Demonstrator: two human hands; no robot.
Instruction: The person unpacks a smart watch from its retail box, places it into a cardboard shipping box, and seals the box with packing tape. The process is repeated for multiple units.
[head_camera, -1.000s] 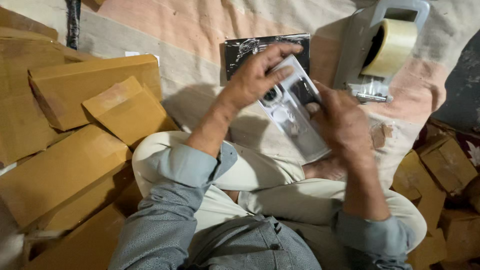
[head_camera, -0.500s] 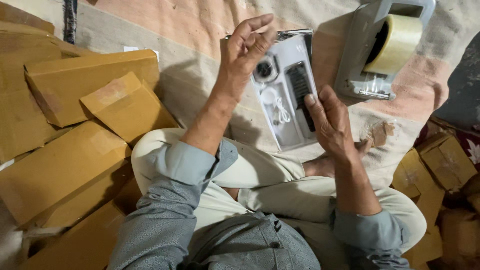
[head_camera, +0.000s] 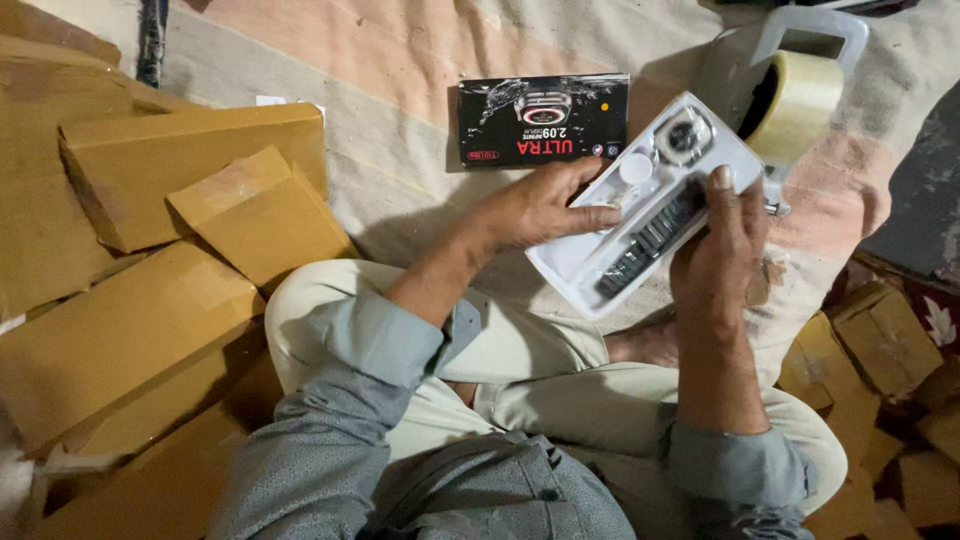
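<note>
I hold a white plastic tray (head_camera: 600, 258) with both hands above my crossed legs. In it lie a round-faced watch (head_camera: 684, 137), a dark link strap (head_camera: 650, 240) and a small white disc (head_camera: 635, 168). My left hand (head_camera: 540, 208) grips the tray's left long side, fingers reaching over its top. My right hand (head_camera: 718, 245) holds the right side, thumb lying along the strap. A black printed box (head_camera: 542, 120) lies flat on the floor cloth just beyond the tray.
A tape dispenser (head_camera: 800, 95) with a roll of clear tape stands at the upper right. Brown padded envelopes and cardboard parcels (head_camera: 190, 180) are piled on my left. Small brown cartons (head_camera: 885, 340) sit at my right. A striped cloth (head_camera: 400, 60) covers the floor.
The tray has swung round and come down toward my lap. My left hand dropped from above the tray onto its side. The black box behind it is now uncovered.
</note>
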